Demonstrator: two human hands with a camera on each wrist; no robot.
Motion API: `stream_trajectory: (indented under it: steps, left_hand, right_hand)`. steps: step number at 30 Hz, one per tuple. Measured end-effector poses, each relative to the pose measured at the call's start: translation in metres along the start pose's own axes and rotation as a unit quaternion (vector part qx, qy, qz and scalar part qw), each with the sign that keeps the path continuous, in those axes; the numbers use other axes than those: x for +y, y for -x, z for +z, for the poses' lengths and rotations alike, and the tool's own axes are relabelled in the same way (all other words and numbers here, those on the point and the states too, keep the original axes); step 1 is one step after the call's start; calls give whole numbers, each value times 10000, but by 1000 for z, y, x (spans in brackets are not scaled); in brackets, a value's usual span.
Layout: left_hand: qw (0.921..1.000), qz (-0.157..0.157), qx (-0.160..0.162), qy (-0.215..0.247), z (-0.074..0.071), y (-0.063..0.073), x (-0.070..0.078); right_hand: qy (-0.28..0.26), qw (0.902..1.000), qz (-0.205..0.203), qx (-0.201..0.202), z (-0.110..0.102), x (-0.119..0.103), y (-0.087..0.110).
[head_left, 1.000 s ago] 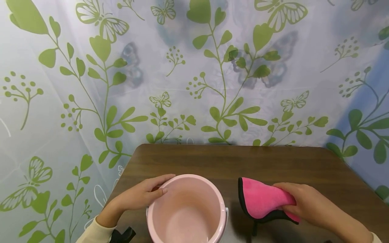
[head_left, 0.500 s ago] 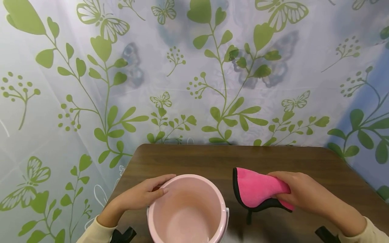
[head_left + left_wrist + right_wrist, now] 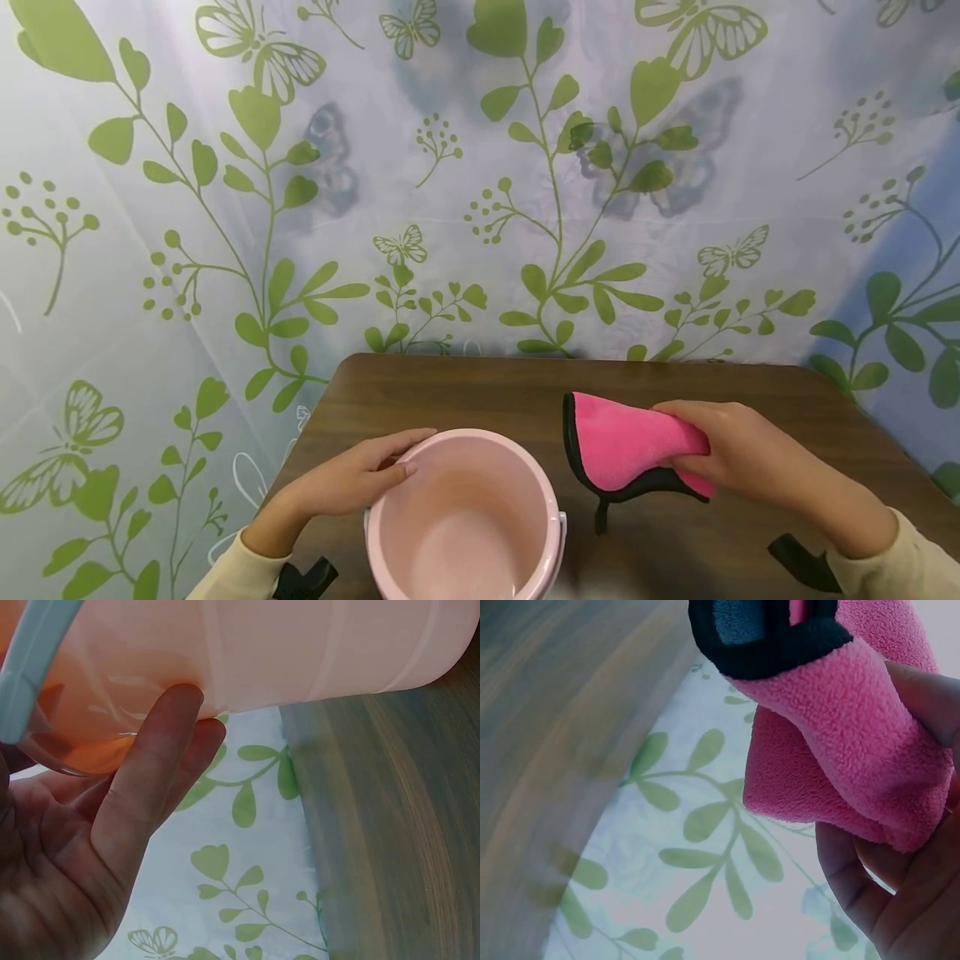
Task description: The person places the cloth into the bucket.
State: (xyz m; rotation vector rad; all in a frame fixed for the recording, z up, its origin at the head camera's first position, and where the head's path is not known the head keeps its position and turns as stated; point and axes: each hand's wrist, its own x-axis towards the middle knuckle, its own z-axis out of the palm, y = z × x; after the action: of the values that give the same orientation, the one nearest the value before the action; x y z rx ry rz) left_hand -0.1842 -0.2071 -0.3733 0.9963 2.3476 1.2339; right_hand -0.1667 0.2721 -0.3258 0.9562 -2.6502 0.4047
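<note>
Wooden tabletop; cloth lengthwise leftward, seemingly

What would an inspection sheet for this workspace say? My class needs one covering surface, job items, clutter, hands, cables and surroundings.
Surface: brown wood-grain table.
Job item, bucket: pale pink, mouth up, near the person's edge of the view.
Job item, cloth: bright pink with black edging and a hanging black loop; held apart from the bucket.
Clutter: nothing seen.
Left hand: holds the bucket's rim.
Right hand: grips the cloth.
Cables: nothing seen.
Surroundings: pale backdrop with green leaves and butterflies behind the table; black pieces near both wrists, purpose unclear.
</note>
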Motion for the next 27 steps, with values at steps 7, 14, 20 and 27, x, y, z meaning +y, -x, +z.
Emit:
stream_trajectory:
  steps: [7, 14, 20, 27]
  left_hand:
    - [10000, -4, 14, -73, 1, 0, 0]
    - [10000, -51, 10, -28, 2, 1, 1]
    - [9998, -110, -23, 152, 2, 3, 2]
    - [9995, -154, -68, 274, 1, 3, 5]
  right_hand:
    - [-145, 9987, -413, 273, -7, -9, -16]
    - [-345, 9973, -570, 323, -17, -22, -32]
    - [-577, 9960, -617, 292, -21, -34, -45]
    - [-771, 9955, -521, 168, -19, -45, -54]
